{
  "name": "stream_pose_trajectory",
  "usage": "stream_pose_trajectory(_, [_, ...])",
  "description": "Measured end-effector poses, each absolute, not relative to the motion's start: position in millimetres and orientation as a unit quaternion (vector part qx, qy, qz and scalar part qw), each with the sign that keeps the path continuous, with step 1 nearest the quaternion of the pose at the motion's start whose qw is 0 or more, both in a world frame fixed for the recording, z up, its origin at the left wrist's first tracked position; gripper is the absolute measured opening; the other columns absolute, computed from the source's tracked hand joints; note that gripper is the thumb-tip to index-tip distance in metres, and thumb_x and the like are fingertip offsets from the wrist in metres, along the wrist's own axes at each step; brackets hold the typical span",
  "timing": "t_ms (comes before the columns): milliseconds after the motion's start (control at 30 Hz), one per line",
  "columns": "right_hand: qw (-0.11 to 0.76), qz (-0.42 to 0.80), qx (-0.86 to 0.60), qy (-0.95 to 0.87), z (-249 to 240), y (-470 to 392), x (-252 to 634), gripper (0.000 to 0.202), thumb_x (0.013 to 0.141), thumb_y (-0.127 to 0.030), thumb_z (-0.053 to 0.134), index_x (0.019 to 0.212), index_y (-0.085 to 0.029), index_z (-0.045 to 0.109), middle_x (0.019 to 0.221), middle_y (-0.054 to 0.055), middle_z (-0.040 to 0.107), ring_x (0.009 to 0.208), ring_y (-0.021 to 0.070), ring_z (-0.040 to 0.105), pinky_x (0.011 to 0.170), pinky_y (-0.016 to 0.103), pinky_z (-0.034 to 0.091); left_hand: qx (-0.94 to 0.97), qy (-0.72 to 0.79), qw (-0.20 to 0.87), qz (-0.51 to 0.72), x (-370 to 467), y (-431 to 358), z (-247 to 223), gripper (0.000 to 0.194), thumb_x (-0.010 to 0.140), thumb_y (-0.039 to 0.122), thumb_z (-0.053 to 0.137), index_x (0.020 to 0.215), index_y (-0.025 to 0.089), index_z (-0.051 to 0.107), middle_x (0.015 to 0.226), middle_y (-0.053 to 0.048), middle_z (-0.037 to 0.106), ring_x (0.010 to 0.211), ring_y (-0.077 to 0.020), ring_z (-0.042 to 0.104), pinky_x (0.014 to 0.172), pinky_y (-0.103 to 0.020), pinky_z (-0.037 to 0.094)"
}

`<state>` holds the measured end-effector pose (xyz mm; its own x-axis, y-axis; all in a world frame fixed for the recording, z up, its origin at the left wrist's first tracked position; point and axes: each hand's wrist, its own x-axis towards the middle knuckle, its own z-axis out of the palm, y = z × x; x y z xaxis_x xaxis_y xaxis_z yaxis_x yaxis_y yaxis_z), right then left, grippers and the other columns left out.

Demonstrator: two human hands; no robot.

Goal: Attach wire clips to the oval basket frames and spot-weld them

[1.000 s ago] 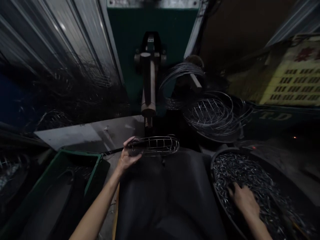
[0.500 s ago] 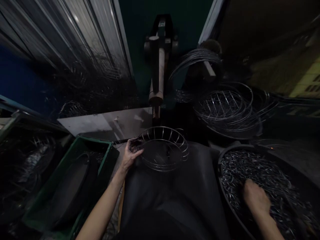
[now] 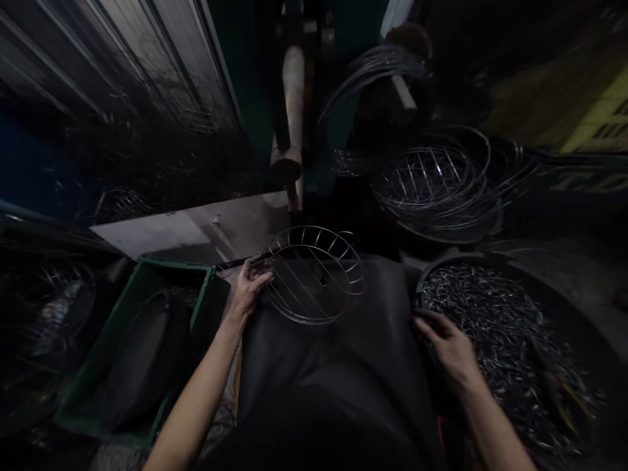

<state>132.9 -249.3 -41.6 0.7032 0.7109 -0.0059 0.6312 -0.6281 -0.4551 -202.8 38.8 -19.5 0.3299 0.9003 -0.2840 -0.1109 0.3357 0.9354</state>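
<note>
A round wire basket (image 3: 314,320) with a double rim and short cross wires stands over the dark cloth (image 3: 373,366) at my lap. My left hand (image 3: 249,288) grips its left side, thumb on the near side and fingers around the rim. My right hand (image 3: 449,343) is at the left edge of a large dark tub (image 3: 419,288) full of small bent metal pieces (image 3: 495,307). Its thumb and fingers are drawn together; whatever they hold is too dark and blurred to make out.
A machine with a pale cylindrical arm (image 3: 293,98) stands ahead. Wire coils (image 3: 387,65) and a pan of wire grids (image 3: 441,226) are at the back right. Left are a green crate (image 3: 142,271) and a slanted pale board (image 3: 196,229). A yellow-handled tool (image 3: 572,405) lies in the tub.
My right hand has come out of the middle of the metal pieces and moved left and up to the tub's edge. The left hand keeps its hold on the basket. The view has shifted slightly.
</note>
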Motion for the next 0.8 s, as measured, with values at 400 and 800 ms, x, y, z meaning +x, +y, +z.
stream_pose_trajectory(400, [0.227,0.138,-0.812,-0.519,7.5,-202.9,122.1,0.03,0.083,-0.044,0.048,0.098,-0.023,0.063,0.075,0.007,0.068,0.066,0.0211,0.064,0.058,0.031,0.05,0.826,0.322,0.313,0.34,-150.0,36.0,51.2,0.048,0.067,0.017,0.065,0.113,0.02,0.052,0.113,-0.006,0.059,0.105,-0.0212,0.056,0.094,-0.037,0.045])
stream_pose_trajectory(800, [0.218,0.022,-0.628,-0.746,69.1,-67.4,44.5,0.03,0.086,-0.034,0.054,0.113,-0.023,0.062,0.106,0.003,0.069,0.081,0.0147,0.067,0.064,0.024,0.047,0.895,0.268,0.24,0.263,-138.6,29.1,61.5,0.045,0.074,0.024,0.062,0.118,0.021,0.05,0.117,-0.008,0.055,0.11,-0.0232,0.052,0.093,-0.038,0.041])
